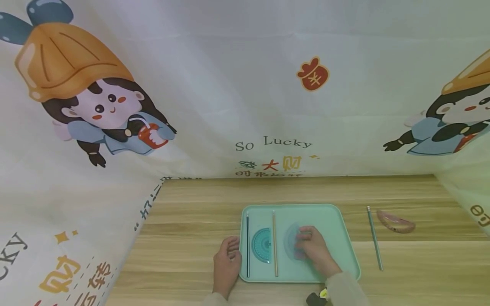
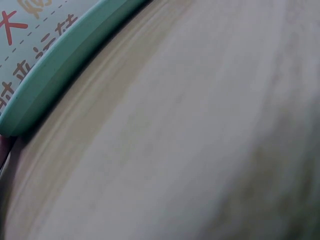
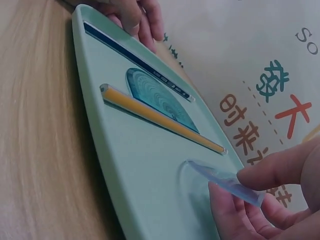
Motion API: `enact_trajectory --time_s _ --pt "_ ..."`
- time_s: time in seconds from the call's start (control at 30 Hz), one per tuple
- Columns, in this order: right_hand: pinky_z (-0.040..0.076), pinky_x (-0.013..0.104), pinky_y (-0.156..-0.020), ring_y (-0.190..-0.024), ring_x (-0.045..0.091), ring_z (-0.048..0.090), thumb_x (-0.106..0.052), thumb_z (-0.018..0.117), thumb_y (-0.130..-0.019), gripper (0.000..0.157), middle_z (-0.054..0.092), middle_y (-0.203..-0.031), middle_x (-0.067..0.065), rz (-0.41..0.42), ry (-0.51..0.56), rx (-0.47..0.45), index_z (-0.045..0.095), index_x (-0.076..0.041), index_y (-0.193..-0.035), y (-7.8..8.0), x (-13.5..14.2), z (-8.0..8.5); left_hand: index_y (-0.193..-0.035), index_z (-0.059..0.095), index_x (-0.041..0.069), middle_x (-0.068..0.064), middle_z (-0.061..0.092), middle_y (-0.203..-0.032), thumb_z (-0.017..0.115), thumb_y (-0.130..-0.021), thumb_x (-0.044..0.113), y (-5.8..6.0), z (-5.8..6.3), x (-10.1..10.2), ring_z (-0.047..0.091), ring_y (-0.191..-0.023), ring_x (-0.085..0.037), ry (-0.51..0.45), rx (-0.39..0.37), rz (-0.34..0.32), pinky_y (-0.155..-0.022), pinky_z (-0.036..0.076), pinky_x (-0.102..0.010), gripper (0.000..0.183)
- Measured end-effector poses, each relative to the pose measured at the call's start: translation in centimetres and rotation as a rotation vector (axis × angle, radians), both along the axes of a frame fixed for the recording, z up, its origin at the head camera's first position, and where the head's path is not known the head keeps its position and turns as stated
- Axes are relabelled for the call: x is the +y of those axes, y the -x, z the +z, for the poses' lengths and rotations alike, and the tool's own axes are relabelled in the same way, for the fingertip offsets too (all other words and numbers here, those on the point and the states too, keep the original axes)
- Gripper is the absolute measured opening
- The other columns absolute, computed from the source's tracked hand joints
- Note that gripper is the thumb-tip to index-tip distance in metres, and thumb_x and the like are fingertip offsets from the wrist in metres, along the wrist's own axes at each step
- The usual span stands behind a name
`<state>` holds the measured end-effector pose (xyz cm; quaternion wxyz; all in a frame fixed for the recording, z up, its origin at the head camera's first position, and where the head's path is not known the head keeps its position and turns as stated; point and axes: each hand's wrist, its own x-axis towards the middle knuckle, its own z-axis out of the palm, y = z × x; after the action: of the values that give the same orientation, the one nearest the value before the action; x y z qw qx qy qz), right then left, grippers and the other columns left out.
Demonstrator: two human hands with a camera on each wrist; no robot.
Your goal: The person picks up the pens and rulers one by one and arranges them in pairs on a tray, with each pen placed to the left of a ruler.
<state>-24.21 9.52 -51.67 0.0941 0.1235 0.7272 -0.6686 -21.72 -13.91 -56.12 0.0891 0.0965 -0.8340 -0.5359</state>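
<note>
My right hand (image 1: 314, 248) pinches a translucent bluish protractor (image 3: 227, 184) between thumb and fingers, just over the green tray (image 1: 329, 221). In the right wrist view the protractor stands tilted, one end close to the tray floor. At the tray's left edge rests my left hand (image 1: 227, 262), its fingers loosely bent along the rim. Inside the tray lie a dark blue pencil (image 3: 140, 61), a teal protractor (image 1: 262, 245) and a yellow pencil (image 1: 274, 244), side by side from left to right. The left wrist view shows the tray's rim (image 2: 60, 65) but hardly any of that hand.
Right of the tray, a blue-green pencil (image 1: 374, 238) and a pink protractor (image 1: 396, 222) lie on the wooden table (image 1: 183, 221). A small black and yellow object (image 1: 317, 298) sits by the right sleeve. Printed cloth (image 1: 214, 85) walls the table's back and sides.
</note>
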Motion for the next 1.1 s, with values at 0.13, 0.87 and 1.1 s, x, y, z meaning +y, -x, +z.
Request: enact_trajectory --time_s 0.13,0.87,1.1 --pt "0.062 0.035 -0.066 -0.081 0.021 0.059 0.012 0.056 -0.075 0.048 0.054 -0.106 0.023 -0.011 -0.034 0.003 0.042 0.008 -0.120 -0.1 -0.3 -0.1 -0.118 0.058 0.010 -0.007 0.067 -0.114 0.053 -0.087 0.002 0.0 0.0 0.0 0.065 -0.105 -0.022 0.000 -0.007 0.006 -0.091 0.058 -0.032 0.033" --pt "0.047 0.028 -0.054 -0.069 0.021 0.054 0.000 0.064 -0.072 0.047 0.057 -0.085 0.015 0.094 -0.598 0.131 0.048 0.009 -0.115 -0.5 -0.6 1.0 -0.117 0.058 0.009 -0.009 0.067 -0.113 0.054 -0.086 -0.001 0.0 -0.1 -0.2 0.065 -0.105 -0.023 -0.002 0.023 -0.005 -0.089 0.058 -0.032 0.033" --pt "0.047 0.030 -0.055 -0.071 0.023 0.056 -0.006 0.066 -0.072 0.047 0.060 -0.087 0.015 0.102 -0.659 0.107 0.050 0.008 -0.114 -0.4 -0.5 0.9 -0.117 0.058 0.009 -0.009 0.067 -0.113 0.054 -0.086 -0.001 0.0 -0.1 -0.2 0.065 -0.104 -0.023 -0.005 0.026 -0.008 -0.090 0.058 -0.032 0.033"
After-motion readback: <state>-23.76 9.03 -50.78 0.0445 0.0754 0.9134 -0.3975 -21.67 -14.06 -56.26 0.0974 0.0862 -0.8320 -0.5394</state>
